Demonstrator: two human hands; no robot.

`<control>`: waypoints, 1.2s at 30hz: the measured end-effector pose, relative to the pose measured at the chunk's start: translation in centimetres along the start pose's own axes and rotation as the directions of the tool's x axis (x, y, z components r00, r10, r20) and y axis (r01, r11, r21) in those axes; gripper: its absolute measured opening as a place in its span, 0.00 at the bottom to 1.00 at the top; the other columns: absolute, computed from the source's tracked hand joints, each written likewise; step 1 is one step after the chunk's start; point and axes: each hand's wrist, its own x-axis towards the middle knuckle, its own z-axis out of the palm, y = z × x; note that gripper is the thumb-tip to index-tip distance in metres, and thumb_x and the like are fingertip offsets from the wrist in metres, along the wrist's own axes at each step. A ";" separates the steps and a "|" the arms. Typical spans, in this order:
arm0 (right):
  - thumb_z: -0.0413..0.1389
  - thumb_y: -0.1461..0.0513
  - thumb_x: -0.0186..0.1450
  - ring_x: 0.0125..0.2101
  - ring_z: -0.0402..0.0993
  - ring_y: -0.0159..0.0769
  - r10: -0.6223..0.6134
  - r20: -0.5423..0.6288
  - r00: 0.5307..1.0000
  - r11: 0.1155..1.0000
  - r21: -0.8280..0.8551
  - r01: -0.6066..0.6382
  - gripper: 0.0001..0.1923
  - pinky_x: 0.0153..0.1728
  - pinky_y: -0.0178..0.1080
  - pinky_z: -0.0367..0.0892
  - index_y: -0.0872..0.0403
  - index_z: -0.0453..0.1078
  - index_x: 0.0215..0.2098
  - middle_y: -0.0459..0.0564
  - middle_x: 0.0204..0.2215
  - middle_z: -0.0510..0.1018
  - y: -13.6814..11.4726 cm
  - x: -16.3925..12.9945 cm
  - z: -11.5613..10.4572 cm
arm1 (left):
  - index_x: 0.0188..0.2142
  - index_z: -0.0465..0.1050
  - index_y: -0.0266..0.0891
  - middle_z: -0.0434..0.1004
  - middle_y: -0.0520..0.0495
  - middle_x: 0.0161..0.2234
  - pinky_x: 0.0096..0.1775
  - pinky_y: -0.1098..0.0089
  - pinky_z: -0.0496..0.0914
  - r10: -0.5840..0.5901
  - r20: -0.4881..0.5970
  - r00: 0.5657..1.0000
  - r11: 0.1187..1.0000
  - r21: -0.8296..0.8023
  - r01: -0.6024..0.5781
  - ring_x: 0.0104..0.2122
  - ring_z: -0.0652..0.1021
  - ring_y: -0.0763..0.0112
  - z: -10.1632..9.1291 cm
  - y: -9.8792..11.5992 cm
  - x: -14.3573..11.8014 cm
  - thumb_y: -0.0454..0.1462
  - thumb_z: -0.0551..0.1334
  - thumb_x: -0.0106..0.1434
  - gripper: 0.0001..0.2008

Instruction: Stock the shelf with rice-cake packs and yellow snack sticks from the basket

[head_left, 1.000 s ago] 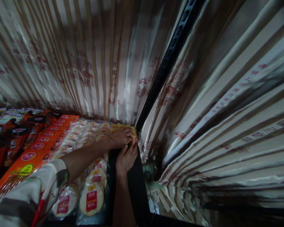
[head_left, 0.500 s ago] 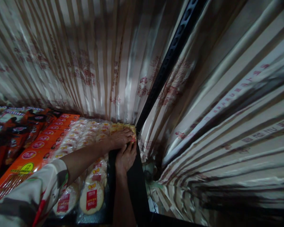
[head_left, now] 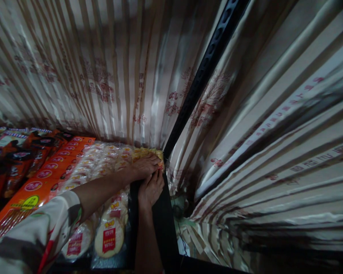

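A row of small yellow packets (head_left: 144, 153) stands in the back right corner of the dark shelf (head_left: 134, 217); what is inside them cannot be made out. Across the front of this row lies my left hand (head_left: 146, 166), its fingers bent over the foremost yellow packet, which shows some red. Just below, my right hand (head_left: 151, 188) has its fingertips raised against the same packet. The two hands touch or nearly touch, and they hide most of that packet. Beneath my left forearm run rows of round, clear-wrapped cakes (head_left: 109, 238) with red labels.
Orange snack bags (head_left: 32, 185) stand in a row further left, beside darker orange-and-black bags (head_left: 17, 163). A black perforated upright (head_left: 200, 78) rises at the shelf corner. Pleated printed sheeting (head_left: 117, 76) hangs behind and to the right. A thin wire (head_left: 175, 213) dangles beside the shelf edge.
The view has shifted very slightly. Both hands stay at the yellow packets, with the right fingers moved a little up against the front one.
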 end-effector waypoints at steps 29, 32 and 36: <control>0.43 0.58 0.64 0.58 0.57 0.51 -0.177 -0.195 0.965 0.954 0.208 0.217 0.25 0.54 0.55 0.56 0.64 0.65 0.53 0.70 0.57 0.63 1.3 -0.5 -0.3 | 0.43 0.73 0.32 0.74 0.42 0.42 0.51 0.69 0.64 -0.090 -0.003 0.996 0.996 -0.026 0.090 0.46 0.71 0.65 -1.9 3.5 -1.8 0.34 0.52 0.66 0.13; 0.44 0.59 0.62 0.57 0.59 0.51 -0.151 -0.150 0.977 0.958 0.220 0.182 0.24 0.53 0.54 0.57 0.63 0.66 0.52 0.69 0.56 0.64 1.4 -1.1 -1.1 | 0.44 0.72 0.33 0.74 0.43 0.43 0.48 0.69 0.66 -0.140 0.024 0.990 0.988 -0.062 0.141 0.45 0.71 0.66 -2.2 4.3 -2.3 0.33 0.52 0.66 0.12; 0.44 0.60 0.60 0.56 0.61 0.49 -0.146 -0.125 0.981 0.956 0.238 0.172 0.24 0.54 0.52 0.58 0.62 0.67 0.51 0.67 0.55 0.66 2.1 -2.6 -2.8 | 0.42 0.72 0.33 0.74 0.43 0.42 0.46 0.69 0.68 -0.197 0.043 0.979 0.973 -0.116 0.201 0.45 0.72 0.65 -3.1 6.4 -3.3 0.33 0.54 0.64 0.11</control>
